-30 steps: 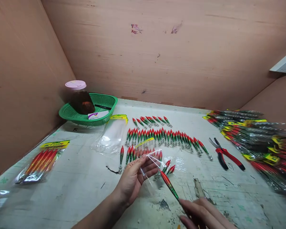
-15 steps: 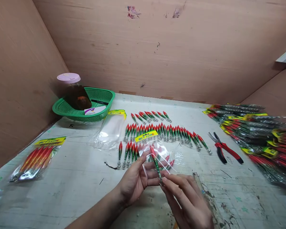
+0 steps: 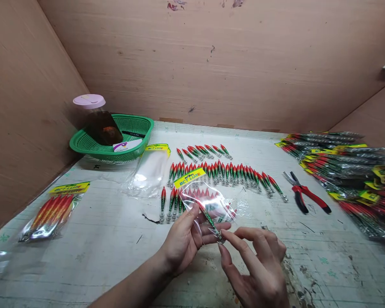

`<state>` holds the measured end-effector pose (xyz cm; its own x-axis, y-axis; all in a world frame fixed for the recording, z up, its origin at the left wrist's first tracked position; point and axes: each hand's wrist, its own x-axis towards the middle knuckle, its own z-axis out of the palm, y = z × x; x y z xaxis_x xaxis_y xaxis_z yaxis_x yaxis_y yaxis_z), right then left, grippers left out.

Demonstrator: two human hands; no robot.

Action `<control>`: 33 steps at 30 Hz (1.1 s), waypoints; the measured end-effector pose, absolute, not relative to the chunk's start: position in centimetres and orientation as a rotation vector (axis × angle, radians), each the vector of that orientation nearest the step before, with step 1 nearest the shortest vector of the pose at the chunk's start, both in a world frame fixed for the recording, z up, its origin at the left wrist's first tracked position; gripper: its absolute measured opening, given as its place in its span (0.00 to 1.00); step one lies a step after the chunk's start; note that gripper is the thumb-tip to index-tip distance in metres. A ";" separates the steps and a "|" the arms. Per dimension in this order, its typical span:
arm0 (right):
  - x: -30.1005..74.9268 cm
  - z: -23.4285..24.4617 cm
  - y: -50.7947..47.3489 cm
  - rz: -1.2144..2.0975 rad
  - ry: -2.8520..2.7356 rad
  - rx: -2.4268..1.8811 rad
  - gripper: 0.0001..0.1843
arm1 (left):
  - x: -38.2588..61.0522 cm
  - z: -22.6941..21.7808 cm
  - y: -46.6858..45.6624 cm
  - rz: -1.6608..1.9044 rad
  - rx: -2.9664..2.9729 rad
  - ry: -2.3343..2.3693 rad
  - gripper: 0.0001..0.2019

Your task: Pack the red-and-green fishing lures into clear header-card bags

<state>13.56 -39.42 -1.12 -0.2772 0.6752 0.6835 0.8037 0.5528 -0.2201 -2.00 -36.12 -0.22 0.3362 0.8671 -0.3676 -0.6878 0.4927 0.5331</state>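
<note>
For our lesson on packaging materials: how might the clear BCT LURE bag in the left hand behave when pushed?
The clear bag is probably floppy, since its film looks thin and see-through. It is likely slippery, judging by the glossy highlights. It might also snag, as the red-and-green lure's hooked end lies by the right hand.

From my distance I look through one camera, which sits on the person's head and faces forward and down across the table (image 3: 109,265). It is near to the work, so the left hand (image 3: 186,241) and the right hand (image 3: 258,263) appear large in the lower middle. The view is wide: I see also the back wall (image 3: 259,64) across the top, and the left wall (image 3: 22,107) and right wall (image 3: 375,105) at the sides.
</note>
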 end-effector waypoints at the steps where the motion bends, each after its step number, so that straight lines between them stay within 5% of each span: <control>1: 13.6 -1.1 -39.5 -0.224 -2.015 -1.212 0.15 | -2.0 -0.2 -36.1 1.060 0.291 0.663 0.17; 21: 12.7 -1.3 -39.0 -0.190 -1.991 -1.163 0.16 | -1.6 -0.7 -36.9 0.959 0.289 0.632 0.21; 27: 13.7 -0.5 -39.2 -0.187 -2.036 -1.146 0.19 | -2.0 -0.3 -36.0 1.036 0.190 0.692 0.15; 33: 16.9 -1.7 -37.6 0.153 -1.973 -1.404 0.06 | -3.2 0.4 -34.7 1.182 0.161 0.744 0.15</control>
